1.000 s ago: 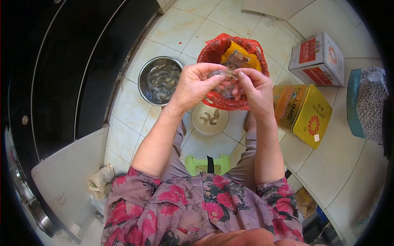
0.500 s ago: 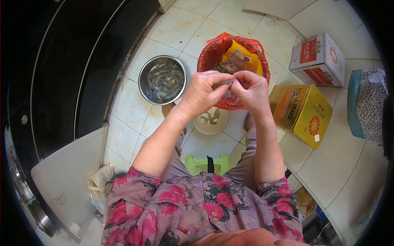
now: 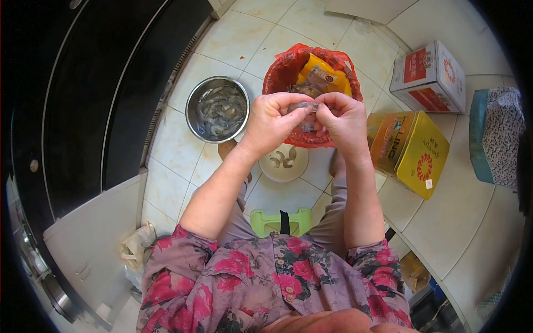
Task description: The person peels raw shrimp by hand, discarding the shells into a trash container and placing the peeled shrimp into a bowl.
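Over the near rim of a red-lined bin (image 3: 280, 61), my two hands meet at one shrimp (image 3: 302, 106). My left hand (image 3: 273, 121) grips its body between thumb and fingers. With a pinch, my right hand (image 3: 343, 119) holds the shrimp's other end; which end that is I cannot tell. A steel bowl (image 3: 191, 119) of grey unpeeled shrimp (image 3: 222, 111) stands on the floor to the left. Below my hands is a white bowl (image 3: 283, 176) with several peeled-looking shrimp (image 3: 286, 161) in it.
Inside the bin lies a yellow packet (image 3: 327, 75) above dark scraps. A yellow tin (image 3: 427, 161) and a white and red carton (image 3: 425, 77) stand to the right, by a patterned bag (image 3: 499, 139). A green stool (image 3: 300, 219) is beneath me. Black cabinets (image 3: 72, 111) line the left.
The shrimp has turned slightly between my hands and more of it shows. My fingers have shifted a little on it. The view has moved slightly; the bowls stay put.
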Demonstrator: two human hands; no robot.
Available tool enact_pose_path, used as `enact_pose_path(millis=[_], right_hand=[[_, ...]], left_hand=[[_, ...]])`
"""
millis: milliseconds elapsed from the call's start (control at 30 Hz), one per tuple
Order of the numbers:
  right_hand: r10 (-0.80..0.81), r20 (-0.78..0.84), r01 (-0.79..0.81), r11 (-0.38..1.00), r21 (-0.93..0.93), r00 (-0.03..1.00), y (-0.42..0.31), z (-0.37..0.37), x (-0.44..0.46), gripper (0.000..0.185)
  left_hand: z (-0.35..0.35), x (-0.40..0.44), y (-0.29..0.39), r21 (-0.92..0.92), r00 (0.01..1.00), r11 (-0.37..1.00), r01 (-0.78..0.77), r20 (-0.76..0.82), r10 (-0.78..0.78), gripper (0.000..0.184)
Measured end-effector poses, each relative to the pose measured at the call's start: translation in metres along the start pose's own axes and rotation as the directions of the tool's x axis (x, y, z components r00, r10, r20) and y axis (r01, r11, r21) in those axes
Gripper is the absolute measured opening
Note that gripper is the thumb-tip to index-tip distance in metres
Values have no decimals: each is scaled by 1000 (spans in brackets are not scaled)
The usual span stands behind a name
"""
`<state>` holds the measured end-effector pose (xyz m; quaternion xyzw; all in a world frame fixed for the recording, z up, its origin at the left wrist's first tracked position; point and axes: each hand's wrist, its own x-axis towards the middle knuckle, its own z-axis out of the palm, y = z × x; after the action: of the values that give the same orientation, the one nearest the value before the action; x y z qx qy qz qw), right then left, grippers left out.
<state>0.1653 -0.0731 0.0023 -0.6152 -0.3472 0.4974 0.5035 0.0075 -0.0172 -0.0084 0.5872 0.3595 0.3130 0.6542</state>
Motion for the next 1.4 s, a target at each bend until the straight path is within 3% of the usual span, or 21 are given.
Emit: enact_pose_path(millis=[133,400,467,567,633,767,833,867,933,1067,1233,1400], right_hand=[[3,-21,-3,1000,2,1000,-1,-2,-1,11],[-17,-18,17,1000,2,1000,4,-10,2,10],[-35,-146,30,999,-36,989,7,-20,4,10],[-41,-158,46,998,29,987,6,-17,2,9],[-63,-136,66,998,18,989,10,-9,2,10],[-147,-72,134,977,-167,986,19,-6,4,15],[-439,-104,380,856,-350,892,22,-2,8,18],[-438,-102,380,857,-349,893,22,-1,8,18],[-601,-21,507,693,-512,799,12,2,6,21],[-571,25,481,667,-569,821,10,12,0,24],[-626,135,537,513,-670,768,16,14,2,19],[-609,127,518,525,-676,783,17,12,2,15]], left_hand=[[1,2,-1,-178,997,981,78,30,-74,20],[-1,3,-3,-249,995,964,97,28,-93,19],[-6,3,-1,-275,997,959,74,2,-76,19],[-12,5,7,-324,984,935,145,-49,-169,22],[-9,6,4,-427,959,859,282,91,-269,27],[-11,8,2,-458,935,818,349,115,-335,31],[-12,8,1,-472,930,804,361,125,-345,33],[-12,7,0,-485,924,790,376,140,-355,35],[-13,7,0,-474,921,792,384,134,-367,36],[-13,7,1,-456,914,795,401,146,-377,34],[-11,6,-4,-355,918,847,395,176,-355,33],[-13,5,0,-371,901,823,430,234,-365,28]])
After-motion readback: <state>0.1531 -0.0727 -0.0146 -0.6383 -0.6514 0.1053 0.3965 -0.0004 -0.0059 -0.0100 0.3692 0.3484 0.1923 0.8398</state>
